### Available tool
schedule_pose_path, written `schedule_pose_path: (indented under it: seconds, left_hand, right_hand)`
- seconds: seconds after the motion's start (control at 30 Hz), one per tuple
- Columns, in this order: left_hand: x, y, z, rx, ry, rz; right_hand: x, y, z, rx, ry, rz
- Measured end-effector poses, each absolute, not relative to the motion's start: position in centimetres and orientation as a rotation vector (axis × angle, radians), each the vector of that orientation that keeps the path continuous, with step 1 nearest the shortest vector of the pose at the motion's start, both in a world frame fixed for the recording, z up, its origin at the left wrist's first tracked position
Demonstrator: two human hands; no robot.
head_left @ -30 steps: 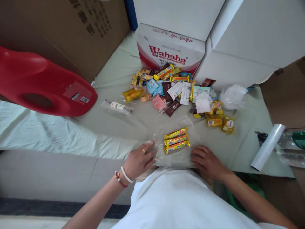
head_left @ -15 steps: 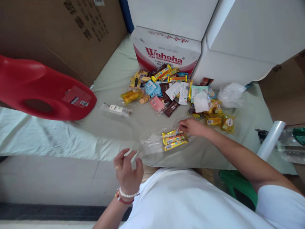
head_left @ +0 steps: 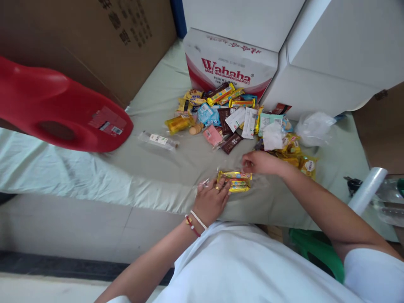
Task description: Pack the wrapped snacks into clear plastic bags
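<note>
Several yellow-wrapped snack bars lie side by side in a clear plastic bag near the cloth's front edge. My left hand, palm down with fingers stretched out, presses on the bag's left part and covers the bars' left ends. At the bag's upper right, my right hand has its fingers curled together in a pinch, seemingly on the thin plastic; the fingertips are partly hidden. Just beyond both hands is a heap of wrapped snacks, with a dark brown packet and a pink packet nearest.
Behind the heap stands a white and red Wahaha carton. A large red plastic object lies at left. A clear tube-like packet lies left of centre. At right are a crumpled plastic bag and a roll of film.
My left hand has moved right and forward from the air onto the bag of snack bars. My right hand stays at the bag's far edge. The view has shifted slightly.
</note>
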State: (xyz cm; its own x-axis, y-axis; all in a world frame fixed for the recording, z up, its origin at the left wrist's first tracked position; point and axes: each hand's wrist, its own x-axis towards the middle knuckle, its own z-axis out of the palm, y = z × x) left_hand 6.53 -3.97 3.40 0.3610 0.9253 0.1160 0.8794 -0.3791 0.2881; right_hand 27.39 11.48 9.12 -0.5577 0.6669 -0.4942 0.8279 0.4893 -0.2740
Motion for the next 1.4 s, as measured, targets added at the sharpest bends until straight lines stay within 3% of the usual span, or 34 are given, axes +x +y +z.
schedule_pose_path:
  seconds: [0.13,0.27,0.5,0.63,0.73,0.83,0.97,1.2,1.4]
  left_hand:
    - [6.7,-4.1,3.4,2.445,1.638,0.413]
    - [7.1,-3.8,3.5,2.440,1.647,0.418]
    - [7.0,-4.0,2.9,2.384,1.651,0.428]
    - [5.4,-5.5,1.5,2.315,1.558,0.753]
    - [3.9,-6.3,0.6,2.083,1.870,1.061]
    - [2.2,-5.8,0.7,1.815,2.190,1.037]
    - [-0.1,-4.4,2.3,1.738,1.881,0.672]
    - [3.5,-4.1,5.4,1.010,1.527,0.877]
    - [9.2,-2.7,5.2,1.935,1.569,0.616]
  right_hand:
    - [25.4,13.8,8.8,1.169,2.681,-0.591]
    - [23.7,14.1,8.9,0.974,2.619,-0.695]
    - [25.9,5.4,7.8,0.850,2.805,-0.580]
    - [27.1,1.0,4.6,0.789,3.005,-0.614]
    - [27.5,-0.2,3.1,0.796,3.091,-0.622]
    - [27.7,-0.4,2.8,0.850,3.090,-0.667]
    - [27.7,-0.2,3.2,0.881,3.050,-0.678]
    - [26.8,0.1,2.6,0.902,3.083,-0.676]
    - [27.4,-0.3,4.1,0.964,3.096,-0.823]
